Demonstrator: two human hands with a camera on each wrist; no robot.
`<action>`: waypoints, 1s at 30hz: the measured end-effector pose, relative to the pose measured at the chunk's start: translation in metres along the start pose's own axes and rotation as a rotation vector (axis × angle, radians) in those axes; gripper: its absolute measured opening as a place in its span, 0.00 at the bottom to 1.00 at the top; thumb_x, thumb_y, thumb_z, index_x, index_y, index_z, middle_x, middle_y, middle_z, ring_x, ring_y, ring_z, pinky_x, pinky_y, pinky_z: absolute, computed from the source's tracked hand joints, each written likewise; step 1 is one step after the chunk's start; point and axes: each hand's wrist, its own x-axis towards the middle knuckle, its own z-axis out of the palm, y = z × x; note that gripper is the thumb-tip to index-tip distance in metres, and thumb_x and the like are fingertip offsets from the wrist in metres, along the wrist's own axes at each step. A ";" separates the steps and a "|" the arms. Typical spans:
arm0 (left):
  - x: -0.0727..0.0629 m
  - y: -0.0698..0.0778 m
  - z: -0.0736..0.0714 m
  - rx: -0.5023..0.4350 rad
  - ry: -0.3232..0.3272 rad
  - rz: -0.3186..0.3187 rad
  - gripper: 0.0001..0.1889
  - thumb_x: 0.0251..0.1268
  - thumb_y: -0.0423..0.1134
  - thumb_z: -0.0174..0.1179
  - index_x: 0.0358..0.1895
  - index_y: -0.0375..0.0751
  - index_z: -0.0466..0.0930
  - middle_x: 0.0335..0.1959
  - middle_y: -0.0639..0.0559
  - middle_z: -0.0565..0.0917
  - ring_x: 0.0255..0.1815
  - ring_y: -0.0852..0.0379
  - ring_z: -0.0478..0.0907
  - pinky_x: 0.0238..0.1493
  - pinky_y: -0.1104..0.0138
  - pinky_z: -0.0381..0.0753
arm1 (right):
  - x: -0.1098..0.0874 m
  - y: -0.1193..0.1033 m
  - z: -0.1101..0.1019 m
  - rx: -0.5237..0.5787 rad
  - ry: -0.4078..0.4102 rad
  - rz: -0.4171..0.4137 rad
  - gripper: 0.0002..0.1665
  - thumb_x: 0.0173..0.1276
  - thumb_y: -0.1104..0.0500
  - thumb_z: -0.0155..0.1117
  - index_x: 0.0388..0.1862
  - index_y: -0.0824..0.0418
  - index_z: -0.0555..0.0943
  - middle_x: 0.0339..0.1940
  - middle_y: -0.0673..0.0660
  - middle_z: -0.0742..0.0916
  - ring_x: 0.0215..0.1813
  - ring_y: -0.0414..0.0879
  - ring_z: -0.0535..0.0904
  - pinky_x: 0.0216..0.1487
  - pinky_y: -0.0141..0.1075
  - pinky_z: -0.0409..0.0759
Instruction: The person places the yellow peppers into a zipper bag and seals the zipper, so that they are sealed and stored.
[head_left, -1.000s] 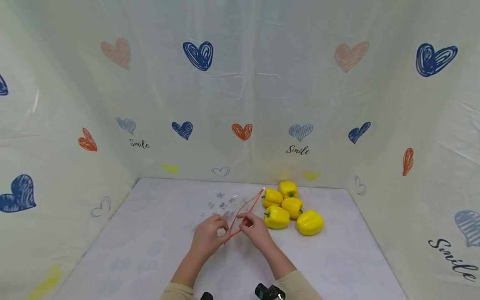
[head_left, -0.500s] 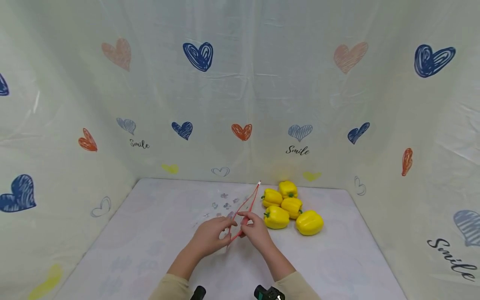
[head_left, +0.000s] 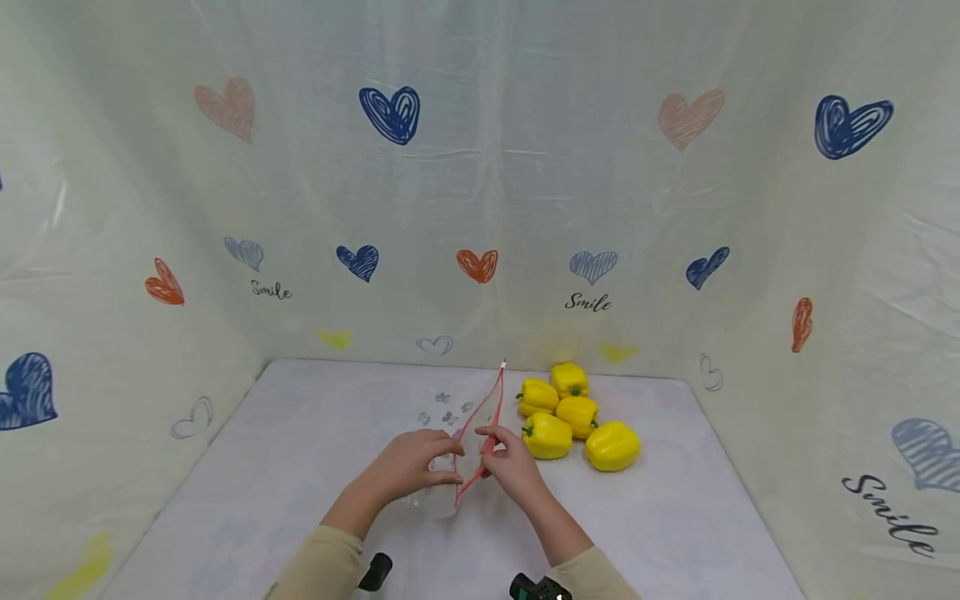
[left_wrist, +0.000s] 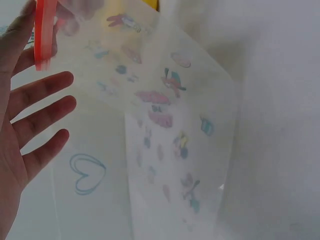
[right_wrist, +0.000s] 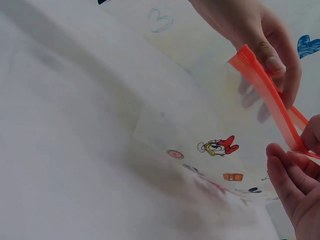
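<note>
Translucent, cartoon-printed plastic bag (left_wrist: 177, 127), likely light and limp; best held by stiffer red rim (right_wrist: 269, 92), pinched in right hand (head_left: 513, 468) beside loosely spread left hand (head_left: 408, 463).

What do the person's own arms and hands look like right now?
The ungloved left hand and ungloved right hand are bare. A plain beige left sleeve and matching beige right sleeve stop short of them. A black cylindrical device shows beside the left sleeve; a blocky, green-marked black device beside the right. No cables show.
</note>
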 end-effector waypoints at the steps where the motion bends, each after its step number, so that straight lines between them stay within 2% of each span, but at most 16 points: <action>1: 0.000 -0.002 -0.001 0.012 0.004 0.013 0.22 0.57 0.60 0.66 0.47 0.49 0.84 0.39 0.60 0.82 0.39 0.61 0.78 0.44 0.64 0.80 | 0.000 0.000 -0.001 -0.003 -0.001 0.001 0.25 0.63 0.66 0.60 0.61 0.60 0.77 0.41 0.56 0.78 0.29 0.47 0.81 0.38 0.36 0.80; 6: 0.000 -0.007 -0.007 0.050 0.018 0.060 0.19 0.51 0.56 0.71 0.41 0.49 0.83 0.37 0.60 0.81 0.37 0.61 0.77 0.41 0.65 0.80 | -0.002 0.001 -0.004 0.003 0.004 0.017 0.24 0.64 0.65 0.61 0.61 0.59 0.78 0.44 0.56 0.78 0.32 0.47 0.80 0.40 0.37 0.81; 10: 0.002 -0.008 -0.012 0.058 0.045 0.090 0.14 0.53 0.52 0.71 0.38 0.49 0.83 0.37 0.57 0.81 0.38 0.59 0.78 0.41 0.64 0.80 | -0.003 0.001 -0.007 0.001 0.026 0.019 0.22 0.67 0.64 0.60 0.61 0.60 0.77 0.41 0.56 0.79 0.33 0.47 0.79 0.40 0.36 0.80; 16: 0.005 -0.006 -0.022 0.060 0.128 0.096 0.12 0.53 0.49 0.71 0.35 0.50 0.80 0.36 0.58 0.80 0.36 0.59 0.77 0.39 0.65 0.79 | -0.007 0.001 -0.008 -0.057 0.044 -0.002 0.19 0.67 0.65 0.60 0.57 0.63 0.79 0.31 0.54 0.81 0.31 0.46 0.77 0.35 0.34 0.78; 21: 0.005 -0.004 -0.031 0.053 0.184 0.041 0.13 0.51 0.48 0.73 0.35 0.51 0.80 0.36 0.60 0.80 0.38 0.60 0.77 0.41 0.65 0.80 | -0.013 -0.001 -0.009 -0.088 0.059 -0.025 0.18 0.65 0.66 0.60 0.55 0.65 0.81 0.32 0.53 0.80 0.33 0.47 0.76 0.34 0.32 0.78; 23: 0.004 -0.005 -0.034 0.053 0.208 0.039 0.13 0.50 0.47 0.74 0.34 0.51 0.80 0.36 0.60 0.80 0.38 0.59 0.77 0.41 0.66 0.80 | -0.015 -0.001 -0.009 -0.101 0.072 -0.035 0.18 0.65 0.65 0.61 0.54 0.64 0.81 0.33 0.53 0.79 0.34 0.47 0.76 0.33 0.31 0.77; 30: 0.000 -0.011 -0.039 0.083 0.357 0.117 0.15 0.47 0.44 0.76 0.31 0.48 0.78 0.35 0.57 0.81 0.36 0.58 0.78 0.37 0.65 0.81 | -0.019 0.001 -0.011 -0.118 0.115 -0.062 0.17 0.62 0.67 0.62 0.51 0.65 0.83 0.32 0.53 0.80 0.33 0.46 0.76 0.32 0.30 0.78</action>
